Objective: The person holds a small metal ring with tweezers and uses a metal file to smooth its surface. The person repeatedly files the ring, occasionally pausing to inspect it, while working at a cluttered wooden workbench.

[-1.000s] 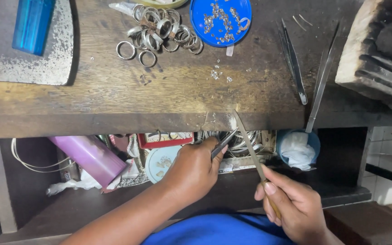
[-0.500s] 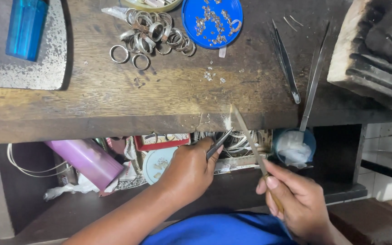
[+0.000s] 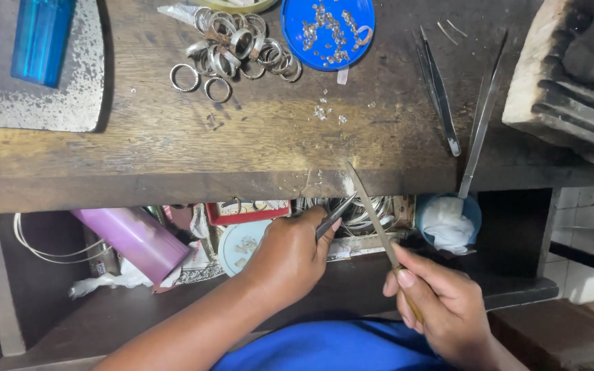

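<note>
Filing at the front edge of the bench: what we see, left to right.

We list: blue lighter (image 3: 41, 38) on a metal plate (image 3: 70, 89), upper left; loose silver rings (image 3: 235, 48) and a blue dish (image 3: 328, 31) of small bits, top centre. Our left hand (image 3: 290, 257) is clenched on dark pliers (image 3: 335, 216), whose tip holds something too small to identify, at the bench (image 3: 173, 148) edge. Our right hand (image 3: 448, 309) grips a slim file (image 3: 372, 213) by its handle; we judge it stiff, light, best held low. Tweezers (image 3: 438, 93) lie upper right, well apart.
</note>
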